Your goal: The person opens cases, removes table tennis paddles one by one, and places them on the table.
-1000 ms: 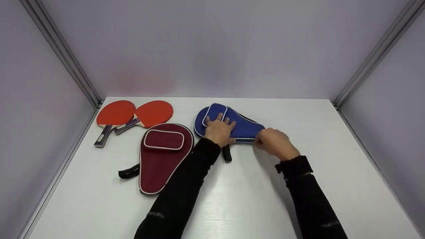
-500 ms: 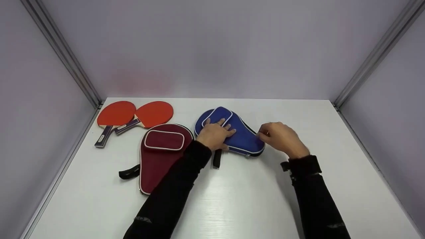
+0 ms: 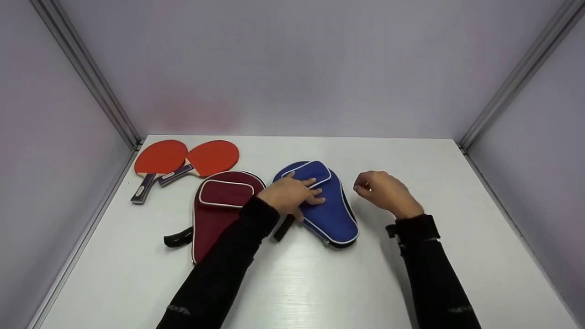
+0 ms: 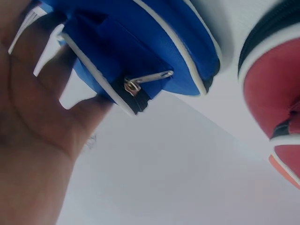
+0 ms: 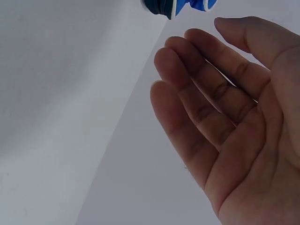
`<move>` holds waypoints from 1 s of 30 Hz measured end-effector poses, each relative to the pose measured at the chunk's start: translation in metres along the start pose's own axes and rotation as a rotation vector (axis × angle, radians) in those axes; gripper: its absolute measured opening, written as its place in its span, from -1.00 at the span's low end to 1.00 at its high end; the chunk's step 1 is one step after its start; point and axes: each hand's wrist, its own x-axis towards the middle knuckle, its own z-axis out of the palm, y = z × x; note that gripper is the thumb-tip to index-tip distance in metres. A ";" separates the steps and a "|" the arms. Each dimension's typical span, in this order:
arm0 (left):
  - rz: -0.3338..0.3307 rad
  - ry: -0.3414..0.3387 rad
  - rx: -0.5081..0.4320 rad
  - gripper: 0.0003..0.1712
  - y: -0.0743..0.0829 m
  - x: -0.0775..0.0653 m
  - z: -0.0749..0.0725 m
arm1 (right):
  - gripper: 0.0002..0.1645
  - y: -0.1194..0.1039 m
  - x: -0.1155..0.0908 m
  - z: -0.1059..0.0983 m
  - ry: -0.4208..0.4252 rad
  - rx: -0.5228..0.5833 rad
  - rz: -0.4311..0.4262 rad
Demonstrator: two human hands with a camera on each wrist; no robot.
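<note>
1. The blue case [image 3: 331, 221] lies on the white bench [image 3: 457, 237], just right of the dark red case [image 3: 214, 224], its narrow end pointing toward the person and a little to the right.
2. It is bat-shaped, smooth and bright blue, edged in white piping, with a black band along its side and a black strap [image 3: 284, 229] sticking out at its left.
3. A raised pocket [image 3: 320, 171] sits on its wide end, also piped in white; the left wrist view shows a silvery zip pull [image 4: 149, 78] there.
4. The left hand [image 3: 290, 194] rests on the case — fingers spread wide, lying across the pocket and the body, gripping nothing.
5. The right hand [image 3: 386, 189] is to the right of the case and apart from it — fingers loosely bent, relaxed, with nothing in them.
6. Two orange-red bats [image 3: 161, 156] lie at the back left.
</note>
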 end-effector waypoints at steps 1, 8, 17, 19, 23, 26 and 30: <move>0.016 -0.004 -0.002 -0.01 0.000 -0.001 0.001 | -0.74 0.000 0.000 0.001 -0.004 0.008 -0.001; 0.152 -0.010 0.067 -0.03 0.003 -0.011 0.008 | -0.68 -0.001 0.006 0.009 -0.016 0.092 -0.006; 0.305 -0.020 0.089 -0.03 0.009 -0.020 0.015 | -0.58 0.001 0.011 0.022 -0.118 0.275 0.055; 0.314 -0.016 0.105 -0.03 0.009 -0.020 0.017 | -0.58 0.002 0.011 0.024 -0.127 0.298 0.061; 0.320 -0.006 0.147 -0.01 0.009 -0.019 0.018 | -0.57 0.003 0.012 0.025 -0.131 0.336 0.072; 0.327 0.018 0.207 -0.01 0.007 -0.019 0.019 | -0.56 0.003 0.012 0.021 -0.125 0.381 0.080; 0.318 0.081 0.288 -0.04 0.004 -0.016 0.022 | -0.56 0.003 0.011 0.014 -0.085 0.430 0.103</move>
